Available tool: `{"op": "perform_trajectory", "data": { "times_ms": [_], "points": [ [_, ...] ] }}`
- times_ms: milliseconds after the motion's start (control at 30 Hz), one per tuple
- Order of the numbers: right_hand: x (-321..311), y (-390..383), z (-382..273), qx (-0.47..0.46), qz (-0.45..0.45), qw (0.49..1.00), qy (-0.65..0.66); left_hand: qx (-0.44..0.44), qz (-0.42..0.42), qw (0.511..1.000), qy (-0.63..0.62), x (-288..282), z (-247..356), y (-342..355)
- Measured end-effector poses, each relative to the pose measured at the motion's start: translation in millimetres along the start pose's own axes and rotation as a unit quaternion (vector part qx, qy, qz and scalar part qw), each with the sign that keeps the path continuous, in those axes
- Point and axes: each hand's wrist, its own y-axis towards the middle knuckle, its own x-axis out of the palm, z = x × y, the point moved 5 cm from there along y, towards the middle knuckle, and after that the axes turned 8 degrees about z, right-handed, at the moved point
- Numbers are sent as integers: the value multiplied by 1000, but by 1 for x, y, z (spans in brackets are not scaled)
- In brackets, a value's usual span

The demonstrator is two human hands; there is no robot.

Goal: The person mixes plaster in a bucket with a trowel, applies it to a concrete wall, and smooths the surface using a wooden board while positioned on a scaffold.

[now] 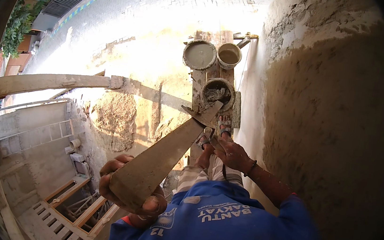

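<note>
Grey-smeared long board (161,157) is gripped at its near end by L hand (150,204), w/ trowel (208,114) held in R hand (234,156) at the board's far end, near the front bucket (227,88). Footing could poss. be lost, or the bucket knocked off, if a step's misjudged on the narrow planks (199,77). Walkway's flanked by patchy brown wall (326,102) at R, w/ sunlit sandy ground (119,116) at L.
</note>
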Motion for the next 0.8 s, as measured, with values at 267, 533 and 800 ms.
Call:
{"op": "perform_trajectory", "data": {
  "times_ms": [267, 533, 800],
  "points": [
    [114, 38, 203, -13, -101, 985, -138, -75, 91, 987, -111, -38, -42, -8],
    [178, 119, 442, 329, -127, 903, -247, -44, 208, 959, -186, -15, -78, 11],
    [131, 79, 282, 111, -48, 991, -58, -199, 89, 966, -141, 11, -158, -50]
  ]
}}
